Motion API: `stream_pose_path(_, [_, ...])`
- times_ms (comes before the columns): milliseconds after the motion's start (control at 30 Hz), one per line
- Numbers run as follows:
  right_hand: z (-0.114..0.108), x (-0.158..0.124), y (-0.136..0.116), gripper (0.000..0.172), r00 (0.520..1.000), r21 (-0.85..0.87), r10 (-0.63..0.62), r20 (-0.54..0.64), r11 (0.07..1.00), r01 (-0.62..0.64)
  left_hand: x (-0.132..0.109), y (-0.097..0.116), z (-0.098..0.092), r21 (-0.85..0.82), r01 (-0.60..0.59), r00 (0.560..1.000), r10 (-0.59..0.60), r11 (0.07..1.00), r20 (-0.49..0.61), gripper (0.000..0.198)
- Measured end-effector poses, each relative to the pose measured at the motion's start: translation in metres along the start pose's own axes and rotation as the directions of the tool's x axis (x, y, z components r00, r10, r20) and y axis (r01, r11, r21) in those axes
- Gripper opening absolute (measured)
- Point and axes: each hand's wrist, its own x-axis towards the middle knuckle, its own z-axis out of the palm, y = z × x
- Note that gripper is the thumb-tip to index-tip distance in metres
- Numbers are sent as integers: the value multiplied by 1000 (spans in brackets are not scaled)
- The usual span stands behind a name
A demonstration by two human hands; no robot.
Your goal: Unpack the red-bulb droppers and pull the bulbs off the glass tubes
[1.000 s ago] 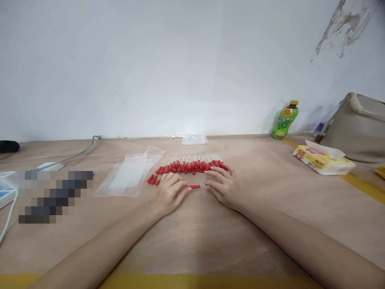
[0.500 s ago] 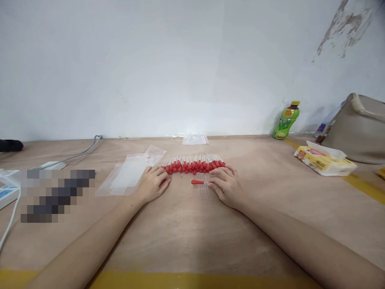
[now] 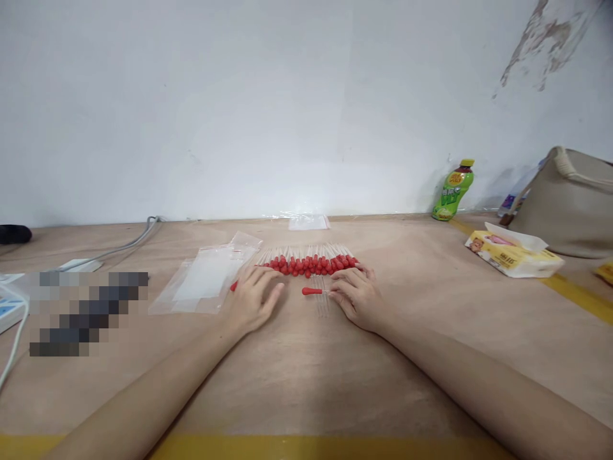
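Nearest, a yellow strip [image 3: 287, 447] is seen along the front edge of the wooden table [image 3: 306, 383]. Beyond it, a few clear tubes [image 3: 322, 311] are laid side by side, pointing away from the front edge. Across them a single red-bulbed dropper [image 3: 312, 291] is positioned, bulb to the left; its thin clear stem is pinched between thumb and fingers of the right hand [image 3: 357, 297]. The left hand [image 3: 251, 297] is rested palm down, relaxed, its thumb spread apart from the fingers; whether anything is touched beneath the palm cannot be told. Just beside its outer edge a loose red bulb [image 3: 234, 286] is partly exposed. To the left, clear plastic bags [image 3: 201, 281] are laid flat and overlapped. Past both hands, a dense row of red-bulbed droppers [image 3: 306, 265] is arranged, bulbs toward the near side, pale stems fanned toward the wall. At right, a yellow tissue packet [image 3: 514, 252] is placed, with a beige bag [image 3: 569, 204] set behind it. Farther back, a green bottle [image 3: 453, 191] is stood, tilted, near the white wall [image 3: 239, 115].
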Motion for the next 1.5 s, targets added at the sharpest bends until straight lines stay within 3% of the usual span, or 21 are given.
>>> stream_pose_path(100, [-1,1,-3,12,999,6,-46,4,999,46,4,24,11,-119,-158,987,162,980,25,32])
stream_pose_path(167, [-2,1,-6,12,997,12,-74,-3,997,74,7,33,19,-169,-224,973,231,960,26,27])
stream_pose_path(333, [-2,0,-7,13,996,31,-84,-4,996,84,9,34,31,-229,-264,963,268,937,-14,16])
stream_pose_path(533, [8,1,-3,12,984,120,-175,-17,977,176,9,34,28,-244,-290,956,290,925,-38,16])
stream_pose_path(733, [13,1,-5,14,970,168,-238,-41,956,241,9,36,27,-180,-387,922,384,904,-55,15])
stream_pose_path(967, [4,1,-10,15,957,100,-290,-23,951,291,7,37,22,-108,-394,918,397,913,6,16])
stream_pose_path(1500, [-2,-3,-6,15,902,16,-429,-52,903,430,5,37,14,-173,-376,913,396,910,97,16])
